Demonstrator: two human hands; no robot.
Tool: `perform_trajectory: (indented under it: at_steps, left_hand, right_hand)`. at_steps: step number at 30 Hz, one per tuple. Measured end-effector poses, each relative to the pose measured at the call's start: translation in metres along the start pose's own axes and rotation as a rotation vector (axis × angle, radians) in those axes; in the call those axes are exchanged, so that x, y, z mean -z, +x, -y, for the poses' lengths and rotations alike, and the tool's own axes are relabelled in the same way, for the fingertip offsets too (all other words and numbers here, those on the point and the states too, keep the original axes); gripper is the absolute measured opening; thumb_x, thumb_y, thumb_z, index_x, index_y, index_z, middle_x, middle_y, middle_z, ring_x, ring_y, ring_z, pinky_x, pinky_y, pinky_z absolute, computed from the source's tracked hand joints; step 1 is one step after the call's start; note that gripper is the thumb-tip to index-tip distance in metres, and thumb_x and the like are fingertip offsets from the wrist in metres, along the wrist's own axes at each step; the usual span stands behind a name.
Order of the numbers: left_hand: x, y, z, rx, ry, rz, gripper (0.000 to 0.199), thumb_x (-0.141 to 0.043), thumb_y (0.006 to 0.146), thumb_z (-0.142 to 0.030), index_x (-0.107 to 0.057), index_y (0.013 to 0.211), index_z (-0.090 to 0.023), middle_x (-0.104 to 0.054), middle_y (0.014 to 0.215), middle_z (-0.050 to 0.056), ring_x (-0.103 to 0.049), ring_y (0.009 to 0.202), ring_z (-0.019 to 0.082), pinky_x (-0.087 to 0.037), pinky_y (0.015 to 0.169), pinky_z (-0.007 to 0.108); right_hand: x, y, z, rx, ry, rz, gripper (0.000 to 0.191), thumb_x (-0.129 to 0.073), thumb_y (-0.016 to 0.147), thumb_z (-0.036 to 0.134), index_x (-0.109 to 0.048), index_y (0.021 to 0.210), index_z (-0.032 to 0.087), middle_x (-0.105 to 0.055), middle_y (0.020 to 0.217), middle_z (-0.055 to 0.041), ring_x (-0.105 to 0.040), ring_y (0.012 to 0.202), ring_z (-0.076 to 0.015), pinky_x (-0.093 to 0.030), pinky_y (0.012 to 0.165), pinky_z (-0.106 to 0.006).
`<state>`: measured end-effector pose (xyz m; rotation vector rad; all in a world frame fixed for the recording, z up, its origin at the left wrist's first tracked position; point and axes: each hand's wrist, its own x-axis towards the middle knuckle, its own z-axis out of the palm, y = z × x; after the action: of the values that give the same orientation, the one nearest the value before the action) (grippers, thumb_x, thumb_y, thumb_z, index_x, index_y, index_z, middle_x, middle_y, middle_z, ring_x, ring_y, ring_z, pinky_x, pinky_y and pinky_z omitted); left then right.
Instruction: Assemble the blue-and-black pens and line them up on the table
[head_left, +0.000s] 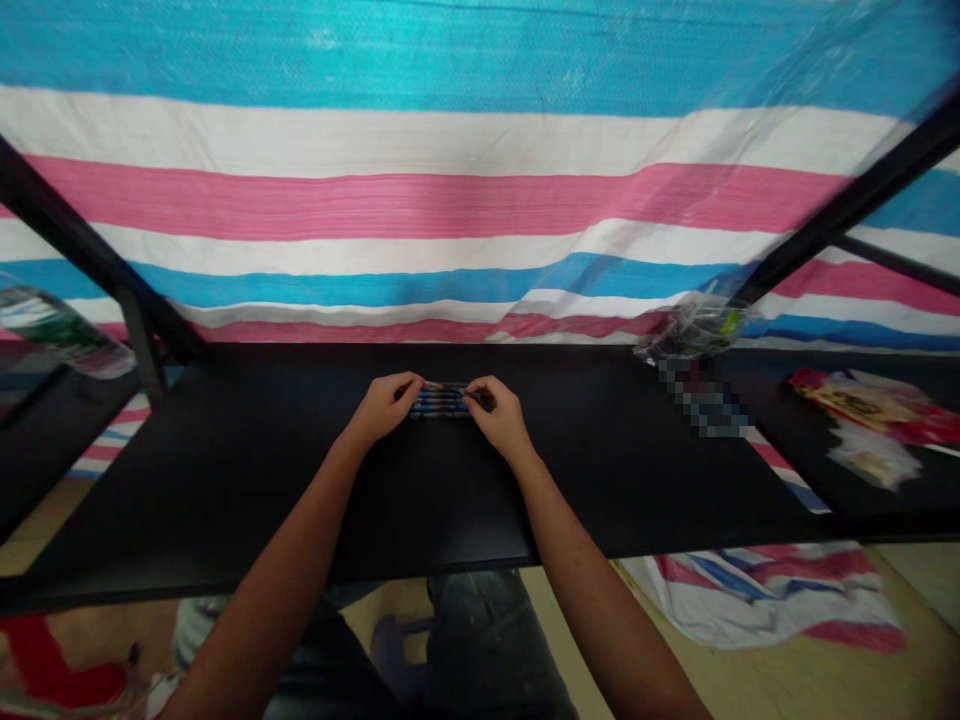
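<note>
A row of several slim, dark pens (441,402) with blue and pale bands lies on the black table (270,500), side by side and parallel to its back edge. My left hand (386,405) grips their left ends with thumb and fingers. At the right ends my right hand (499,412) is curled, thumb and forefinger pinching. The fingers hide the pens' tips, and the print on them is too small to read.
A clear plastic bag (697,330) sits at the table's back right, beside a blurred-out item (705,400). On the right table are a red packet (877,405) and a clear bag (874,455). A plastic bottle (64,325) is at left. Striped sheeting (420,210) hangs behind, between black posts.
</note>
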<state>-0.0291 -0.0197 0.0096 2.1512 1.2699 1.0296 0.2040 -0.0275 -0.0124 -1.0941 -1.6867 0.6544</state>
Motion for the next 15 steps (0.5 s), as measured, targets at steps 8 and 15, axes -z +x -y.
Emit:
perform_trajectory:
  at_steps: [8, 15]
  left_hand:
    - [0.0004, 0.0009, -0.0001, 0.016, -0.009, -0.029, 0.028, -0.048, 0.094, -0.027, -0.073, 0.099, -0.017, -0.075, 0.094, 0.006, -0.069, 0.086, 0.019, -0.053, 0.084, 0.031]
    - [0.0012, 0.0015, 0.0004, 0.032, -0.001, -0.059, 0.027, -0.049, 0.095, -0.028, -0.073, 0.1, -0.016, -0.075, 0.095, 0.007, -0.069, 0.088, 0.02, -0.053, 0.083, 0.031]
  right_hand:
    - [-0.0004, -0.0001, 0.0007, 0.027, -0.059, -0.01, 0.009, -0.063, 0.083, 0.025, -0.063, 0.092, 0.023, -0.067, 0.092, -0.0059, -0.062, 0.083, -0.0222, -0.05, 0.076, -0.036]
    - [0.0019, 0.0006, 0.0017, 0.031, -0.059, -0.007, 0.01, -0.063, 0.083, 0.023, -0.065, 0.093, 0.022, -0.066, 0.093, -0.0063, -0.062, 0.083, -0.0222, -0.049, 0.074, -0.035]
